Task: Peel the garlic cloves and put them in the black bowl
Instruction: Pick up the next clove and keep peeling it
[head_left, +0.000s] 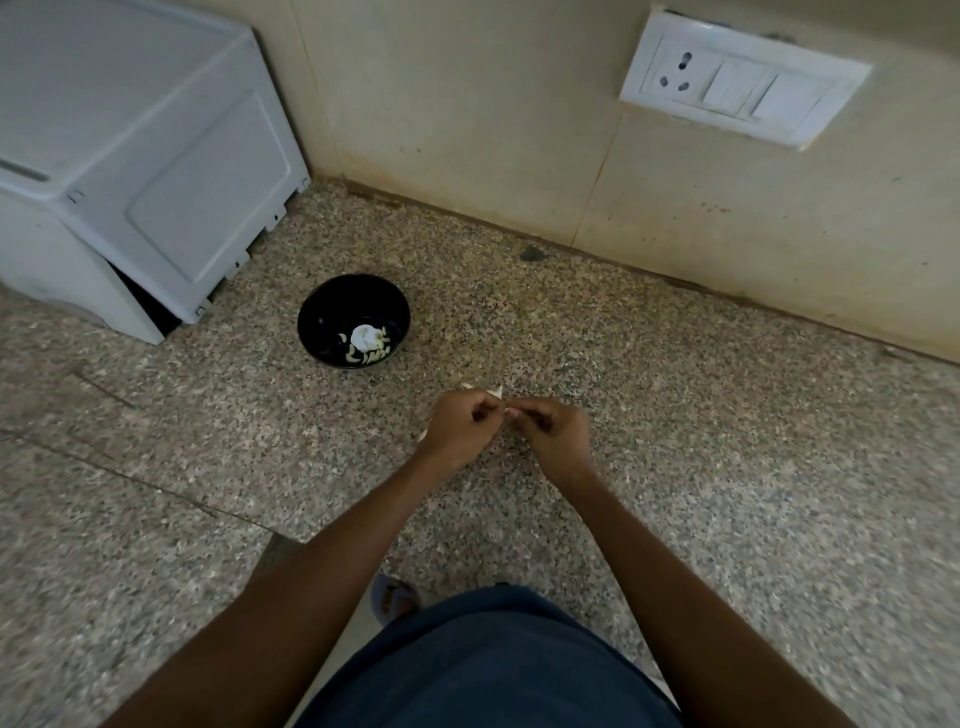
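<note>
Fingers (485, 410) of both hands are curling inward and meeting tip to tip over the counter (675, 415). Left hand (460, 423) is pinching a small pale garlic clove (497, 392), w/ only its pointed tip showing above the knuckles; a scrap of pale skin is poking out below the left palm. Right hand (553, 431) is pinching at the same spot, thumb and forefinger closed together; what sits between them is too small to tell. Clove is being held just above the counter, near the black bowl (332, 306) but apart from it, to the bowl's right and closer to the person.

Bowl is sitting upright on the counter, holding several peeled whitish cloves (371, 351) plus one rounder white piece, all gathered at the near side of its floor.

Surroundings: speckled granite counter running to a beige tiled wall (467, 104). White appliance (130, 145) is standing at rear left, close to the bowl, not touching. White socket and switch plate (743, 93) is mounted on the wall, upper right. Dark spot on counter near the wall joint. Person's blue garment (483, 665) is filling the lower edge; a sandalled foot (395, 597) is showing beneath the counter edge. Both forearms are reaching fwd, hiding the counter strip below the hands.
</note>
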